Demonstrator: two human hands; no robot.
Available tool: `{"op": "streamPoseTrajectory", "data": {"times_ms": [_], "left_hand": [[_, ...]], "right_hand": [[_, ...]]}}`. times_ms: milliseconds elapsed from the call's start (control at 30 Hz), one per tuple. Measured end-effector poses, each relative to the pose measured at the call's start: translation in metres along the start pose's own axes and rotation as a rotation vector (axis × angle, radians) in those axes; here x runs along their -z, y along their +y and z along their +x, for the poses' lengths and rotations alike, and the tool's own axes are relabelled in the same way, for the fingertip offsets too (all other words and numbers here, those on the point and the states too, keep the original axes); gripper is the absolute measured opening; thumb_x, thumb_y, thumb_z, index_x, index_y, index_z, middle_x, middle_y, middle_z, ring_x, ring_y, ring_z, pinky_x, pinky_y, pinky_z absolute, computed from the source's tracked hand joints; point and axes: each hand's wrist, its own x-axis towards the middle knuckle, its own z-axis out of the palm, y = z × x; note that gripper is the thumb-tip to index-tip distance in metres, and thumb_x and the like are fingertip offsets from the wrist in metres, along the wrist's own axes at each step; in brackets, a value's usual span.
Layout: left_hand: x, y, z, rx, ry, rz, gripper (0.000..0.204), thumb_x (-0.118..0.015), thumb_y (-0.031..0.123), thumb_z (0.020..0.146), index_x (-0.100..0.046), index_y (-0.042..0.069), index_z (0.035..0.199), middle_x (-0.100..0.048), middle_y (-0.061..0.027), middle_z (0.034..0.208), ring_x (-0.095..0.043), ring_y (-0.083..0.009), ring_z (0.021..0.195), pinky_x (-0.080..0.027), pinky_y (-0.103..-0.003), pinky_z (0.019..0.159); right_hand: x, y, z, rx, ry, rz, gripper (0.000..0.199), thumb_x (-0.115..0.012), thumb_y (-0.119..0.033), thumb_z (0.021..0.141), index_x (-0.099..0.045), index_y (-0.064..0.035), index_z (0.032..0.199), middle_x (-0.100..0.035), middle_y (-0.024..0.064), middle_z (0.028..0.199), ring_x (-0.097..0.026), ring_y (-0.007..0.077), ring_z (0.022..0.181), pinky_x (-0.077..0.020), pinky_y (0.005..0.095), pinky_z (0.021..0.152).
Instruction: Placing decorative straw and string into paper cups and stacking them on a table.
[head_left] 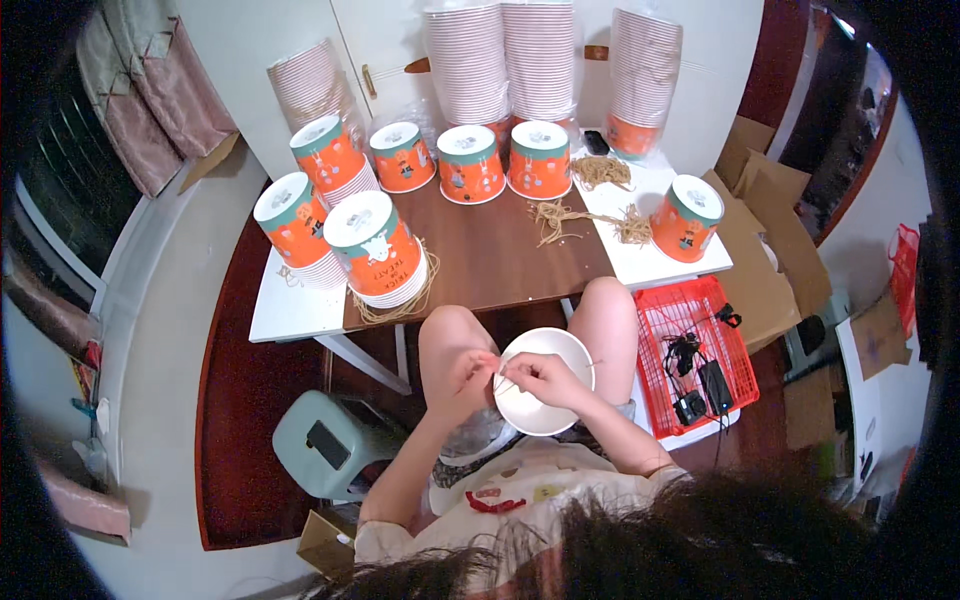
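A white paper bucket [556,352] rests on my lap, its open mouth facing up. My left hand [463,375] is at the bucket's left rim, fingers pinched on a thin tan cord [505,382]. My right hand [541,377] reaches over the opening and pinches the same cord inside the rim. Loose bundles of tan cord [556,219] lie on the brown table [480,265] ahead of my knees.
Several upside-down stacks of orange paper buckets [378,250] crowd the table, with tall white stacks [505,60] behind. A red wire basket [700,350] with black gadgets sits at my right. A pale green stool [322,440] stands at my left. Cardboard boxes [765,250] lie at right.
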Motion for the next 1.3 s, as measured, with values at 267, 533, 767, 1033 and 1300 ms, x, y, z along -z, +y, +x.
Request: {"op": "streamPoseTrajectory", "data": {"times_ms": [267, 533, 767, 1033, 1300], "left_hand": [[-0.008, -0.033, -0.002, 0.042, 0.017, 0.275, 0.012, -0.055, 0.008, 0.082, -0.057, 0.000, 0.089, -0.060, -0.0031, 0.075, -0.055, -0.0082, 0.068, -0.044, -0.022, 0.061], [-0.017, -0.015, 0.001, -0.083, 0.002, 0.629, 0.010, -0.058, 0.009, 0.078, -0.060, 0.000, 0.081, -0.059, -0.0052, 0.069, -0.054, -0.0086, 0.059, -0.043, -0.022, 0.053], [-0.008, -0.007, -0.003, 0.118, -0.093, 0.546, 0.012, -0.058, 0.013, 0.078, -0.062, 0.002, 0.078, -0.060, -0.0040, 0.069, -0.054, -0.0075, 0.060, -0.043, -0.022, 0.054], [0.006, -0.010, -0.005, 0.301, -0.087, 0.131, 0.013, -0.057, 0.013, 0.081, -0.060, 0.001, 0.083, -0.058, 0.0006, 0.072, -0.052, -0.0051, 0.065, -0.042, -0.018, 0.058], [0.009, -0.006, -0.005, 0.362, -0.077, 0.066, 0.012, -0.056, 0.013, 0.082, -0.060, 0.002, 0.083, -0.058, 0.0009, 0.073, -0.051, -0.0039, 0.065, -0.040, -0.017, 0.059]], "right_hand": [[0.001, 0.014, 0.004, -0.091, 0.051, 0.345, 0.009, -0.054, -0.012, 0.083, -0.056, -0.0040, 0.084, -0.047, -0.0035, 0.058, -0.041, 0.0027, 0.052, -0.0338, 0.0184, 0.047], [0.026, -0.021, 0.003, -0.037, -0.024, 0.148, 0.004, -0.052, -0.008, 0.082, -0.050, -0.0064, 0.084, -0.047, -0.0028, 0.065, -0.042, 0.0040, 0.060, -0.0348, 0.0199, 0.051], [0.016, -0.005, 0.004, 0.025, 0.032, 0.117, 0.012, -0.055, -0.006, 0.074, -0.058, -0.0080, 0.085, -0.054, 0.0048, 0.082, -0.051, 0.0136, 0.077, -0.0393, 0.0260, 0.068], [-0.012, -0.011, -0.026, 0.216, 0.365, -0.513, 0.022, -0.071, -0.019, 0.060, -0.062, -0.0140, 0.081, -0.046, 0.0064, 0.093, -0.041, 0.0241, 0.089, -0.0305, 0.0353, 0.077], [-0.020, -0.004, -0.029, 0.241, 0.311, -0.435, 0.016, -0.069, -0.015, 0.063, -0.062, -0.0142, 0.078, -0.046, 0.0029, 0.081, -0.043, 0.0208, 0.083, -0.0281, 0.0326, 0.071]]}}
